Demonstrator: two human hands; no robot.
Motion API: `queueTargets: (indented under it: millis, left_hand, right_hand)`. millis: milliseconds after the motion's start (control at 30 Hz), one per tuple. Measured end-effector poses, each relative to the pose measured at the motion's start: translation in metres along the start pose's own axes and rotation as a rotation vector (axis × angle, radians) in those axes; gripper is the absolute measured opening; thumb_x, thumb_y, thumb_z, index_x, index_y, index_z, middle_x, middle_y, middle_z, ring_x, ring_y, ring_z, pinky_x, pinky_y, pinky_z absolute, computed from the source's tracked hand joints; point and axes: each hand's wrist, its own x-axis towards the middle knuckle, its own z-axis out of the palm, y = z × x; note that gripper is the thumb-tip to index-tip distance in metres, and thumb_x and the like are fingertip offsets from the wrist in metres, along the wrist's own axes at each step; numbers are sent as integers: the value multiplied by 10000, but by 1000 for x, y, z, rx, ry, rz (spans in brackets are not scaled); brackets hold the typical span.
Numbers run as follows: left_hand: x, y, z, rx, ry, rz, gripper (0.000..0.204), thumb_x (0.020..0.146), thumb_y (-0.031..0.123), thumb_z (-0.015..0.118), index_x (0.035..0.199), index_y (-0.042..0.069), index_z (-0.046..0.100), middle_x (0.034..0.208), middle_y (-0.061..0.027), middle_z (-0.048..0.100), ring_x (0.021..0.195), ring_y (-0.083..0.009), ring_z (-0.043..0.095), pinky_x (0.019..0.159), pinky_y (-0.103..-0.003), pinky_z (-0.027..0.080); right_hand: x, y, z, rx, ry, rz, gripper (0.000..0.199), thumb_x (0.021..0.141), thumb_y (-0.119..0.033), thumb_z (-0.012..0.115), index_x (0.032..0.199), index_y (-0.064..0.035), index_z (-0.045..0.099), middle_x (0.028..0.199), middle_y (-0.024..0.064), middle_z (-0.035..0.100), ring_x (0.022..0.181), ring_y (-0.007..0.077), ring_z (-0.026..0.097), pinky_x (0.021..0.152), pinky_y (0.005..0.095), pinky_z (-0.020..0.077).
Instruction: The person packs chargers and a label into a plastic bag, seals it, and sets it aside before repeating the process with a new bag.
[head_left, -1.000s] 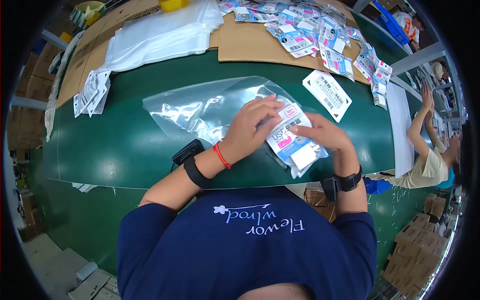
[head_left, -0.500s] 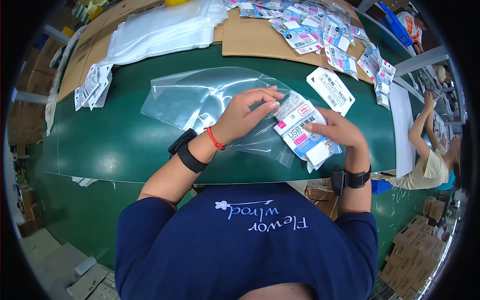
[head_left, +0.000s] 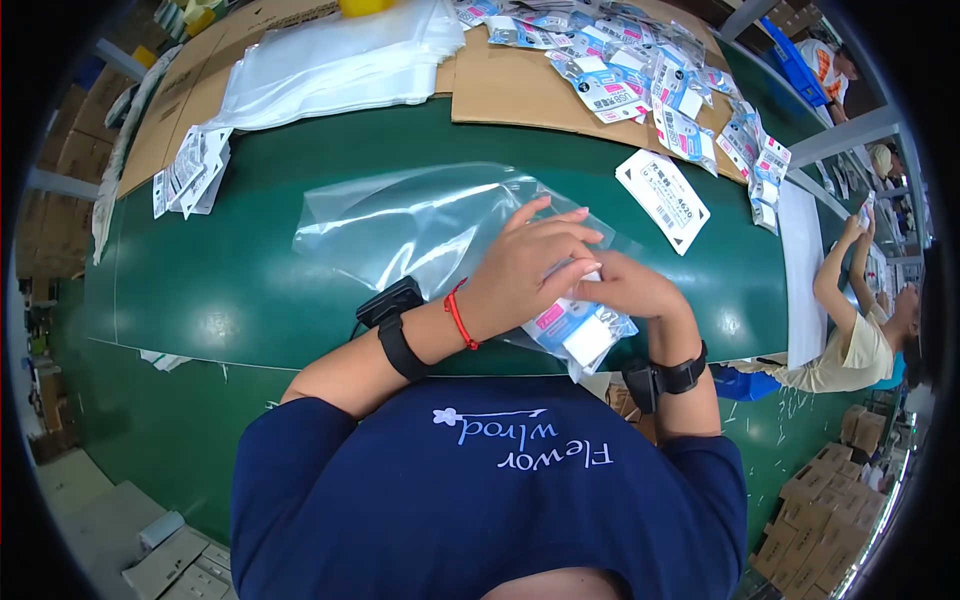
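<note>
Lying close, presumably for easy reach, bag (head_left: 400, 225) is spread on desk (head_left: 190, 275); pack (head_left: 577, 332) is clamped in right hand (head_left: 637, 284), seemingly for steadiness; grip of left hand (head_left: 525, 262) cannot be told.

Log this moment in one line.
right hand: holds blue-white packet | left hand: partly overlaps packet | clear bag: spread on green table | packet heap: on cardboard

- The left hand (head_left: 525, 262) and right hand (head_left: 645, 287) hide the upper part of the blue-and-white packet (head_left: 562, 330).
- The left hand covers part of the clear plastic bag (head_left: 390, 225).
- The top edge cuts off the yellow object (head_left: 362, 6).
- The thing (head_left: 867, 210) in a co-worker's hands is too small to identify.
</note>
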Motion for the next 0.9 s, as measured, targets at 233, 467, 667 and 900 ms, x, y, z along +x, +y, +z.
queueTargets:
  millis: [233,467,667,900]
  left_hand:
    - [-5,8,8,11,-75,63,86,861,153,615,894,80,645,1075,-63,666,1165,-254,555,1077,-484,267]
    - [3,21,0,-184,-147,-73,137,865,198,624,932,80,644,1148,-78,630,1215,-260,510,1093,-511,236]
    - [-16,29,-20,193,-380,368,116,810,188,640,870,89,644,1328,-82,504,1317,-260,383,1103,-578,189]
    - [-20,2,-6,460,-311,516,44,756,126,631,752,85,614,1319,-62,517,1315,-254,387,1108,-569,220]
  right_hand:
    - [6,6,8,7,147,-95,345,857,-187,611,1161,-25,589,1080,122,628,962,187,589,824,304,468]
    - [8,13,22,115,271,-122,338,878,-159,597,1179,-9,565,1161,139,597,1021,197,574,882,302,455]
    - [26,-8,-5,449,169,18,355,891,-192,608,1167,25,555,1148,124,606,1002,176,585,863,303,470]
    - [41,-24,-2,563,257,38,402,875,-285,651,1126,18,572,996,76,652,806,116,621,711,257,507]
